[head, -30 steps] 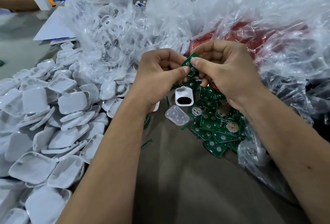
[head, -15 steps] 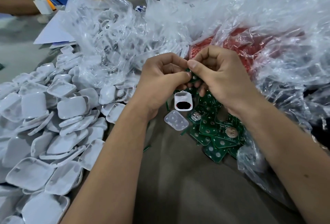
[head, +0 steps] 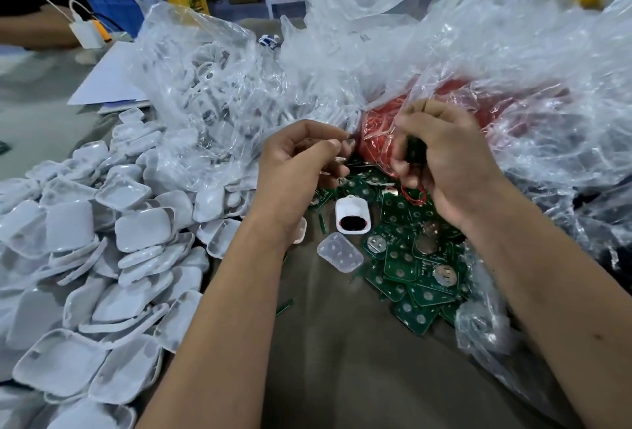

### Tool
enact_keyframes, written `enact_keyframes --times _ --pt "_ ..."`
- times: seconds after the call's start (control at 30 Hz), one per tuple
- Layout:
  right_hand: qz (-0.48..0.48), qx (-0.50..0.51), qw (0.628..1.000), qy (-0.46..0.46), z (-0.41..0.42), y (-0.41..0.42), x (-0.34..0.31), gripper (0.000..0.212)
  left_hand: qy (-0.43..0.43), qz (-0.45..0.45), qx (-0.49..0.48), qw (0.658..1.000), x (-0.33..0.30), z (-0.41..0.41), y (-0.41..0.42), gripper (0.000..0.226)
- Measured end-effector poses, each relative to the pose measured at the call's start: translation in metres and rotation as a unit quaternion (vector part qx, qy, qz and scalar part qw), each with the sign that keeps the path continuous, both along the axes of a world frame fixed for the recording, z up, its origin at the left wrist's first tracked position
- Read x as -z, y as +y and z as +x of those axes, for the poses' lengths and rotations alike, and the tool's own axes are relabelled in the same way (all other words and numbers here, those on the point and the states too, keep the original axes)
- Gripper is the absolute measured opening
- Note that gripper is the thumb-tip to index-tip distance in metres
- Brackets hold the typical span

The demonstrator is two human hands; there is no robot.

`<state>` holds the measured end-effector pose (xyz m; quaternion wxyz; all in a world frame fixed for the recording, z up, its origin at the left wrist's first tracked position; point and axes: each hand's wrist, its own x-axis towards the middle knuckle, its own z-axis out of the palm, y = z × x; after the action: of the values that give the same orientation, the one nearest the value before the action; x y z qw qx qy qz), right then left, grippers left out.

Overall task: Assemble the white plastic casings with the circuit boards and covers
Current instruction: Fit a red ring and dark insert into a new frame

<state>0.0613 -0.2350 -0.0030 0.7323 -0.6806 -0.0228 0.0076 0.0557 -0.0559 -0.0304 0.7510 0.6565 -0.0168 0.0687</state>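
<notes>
Clear plastic bags (head: 444, 62) at the far side hold white and red parts; dozens of white casings (head: 85, 257) lie left, green boards (head: 410, 271) right. Right hand (head: 451, 162) grips one board (head: 414, 151); left hand (head: 301, 168) curled, contents unclear

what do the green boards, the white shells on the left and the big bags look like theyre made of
Green boards: likely rigid circuit laminate, glossy green coat, with round silvery metal discs.
White shells: apparently moulded plastic, smooth, slightly shiny, with rounded corners.
Big bags: thin clear plastic film, crinkled, with bright glare.
</notes>
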Motion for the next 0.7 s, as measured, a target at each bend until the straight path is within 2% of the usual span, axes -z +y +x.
enact_keyframes --times 0.07,0.13,0.23,0.37,0.43,0.47,0.57,0.7 --pt "-0.089 0.04 0.994 -0.05 0.011 0.005 -0.013 0.017 0.006 -0.008 -0.007 1.0 0.0 0.001 0.001 0.014" --pt "-0.21 0.084 0.966 -0.125 0.033 0.01 -0.029 0.011 0.012 -0.003 -0.015 1.0 0.0 0.002 0.001 0.014" --pt "-0.451 0.118 0.859 -0.213 0.086 0.017 -0.049 0.023 0.021 0.008 -0.021 1.0 0.002 0.002 0.0 0.011" --pt "-0.653 -0.001 0.742 -0.156 0.141 0.028 -0.047 0.027 0.028 0.013 -0.023 0.999 0.002 0.003 0.002 0.011" --pt "-0.702 -0.043 0.696 -0.144 0.15 0.034 -0.037 0.031 0.033 0.008 -0.024 0.999 0.002 0.004 0.003 0.015" --pt "-0.711 -0.04 0.687 -0.145 0.152 0.036 -0.034 0.03 0.036 0.003 -0.024 0.999 0.002 0.004 0.003 0.017" --pt "-0.71 0.01 0.686 -0.156 0.153 0.036 -0.032 0.024 0.04 0.001 -0.025 0.999 0.003 0.003 0.003 0.018" --pt "-0.699 0.096 0.669 -0.234 0.144 0.029 -0.033 0.022 0.04 0.003 -0.025 0.999 0.003 0.004 0.002 0.017"
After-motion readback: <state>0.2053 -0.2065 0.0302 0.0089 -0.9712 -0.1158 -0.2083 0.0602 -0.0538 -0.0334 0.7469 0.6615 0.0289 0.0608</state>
